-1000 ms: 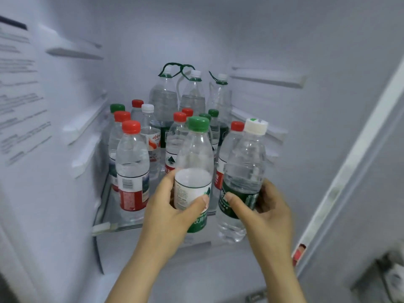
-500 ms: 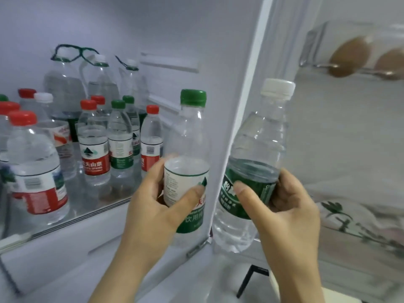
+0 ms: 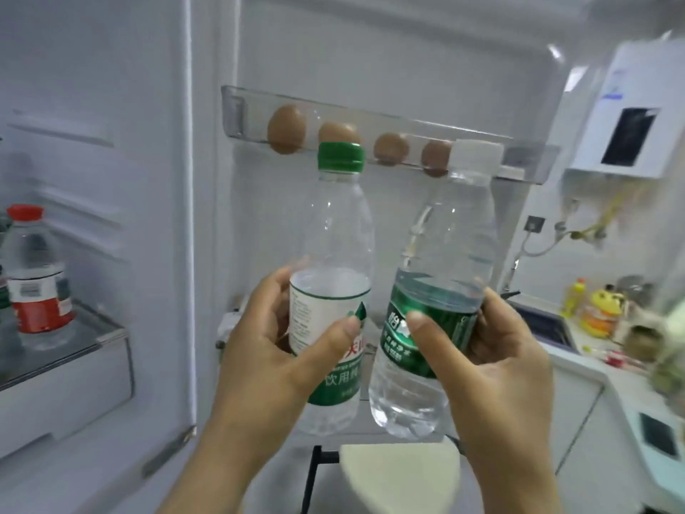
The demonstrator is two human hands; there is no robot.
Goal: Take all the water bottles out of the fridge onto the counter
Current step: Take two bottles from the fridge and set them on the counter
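Observation:
My left hand (image 3: 274, 350) grips a green-capped water bottle (image 3: 335, 231) around its white and green label. Beside it, my right hand (image 3: 493, 358) grips a white-capped water bottle (image 3: 450, 235) around its dark green label. Both bottles are upright, side by side, held in front of the open fridge door. At the far left a red-capped bottle (image 3: 35, 276) with a red label stands on the fridge's glass shelf (image 3: 92, 328). The counter (image 3: 589, 350) lies to the right, partly blurred.
A clear door rack (image 3: 526, 157) behind the bottles holds several brown eggs (image 3: 286, 128). A white wall heater (image 3: 630, 105) hangs at upper right. Yellow items (image 3: 596, 313) and clutter sit on the counter. A pale stool seat (image 3: 400, 476) is below my hands.
Both hands carried their bottles out of the fridge and rightward. The view swung right: the shelf of bottles slid off to the left, and the door rack and counter came into view.

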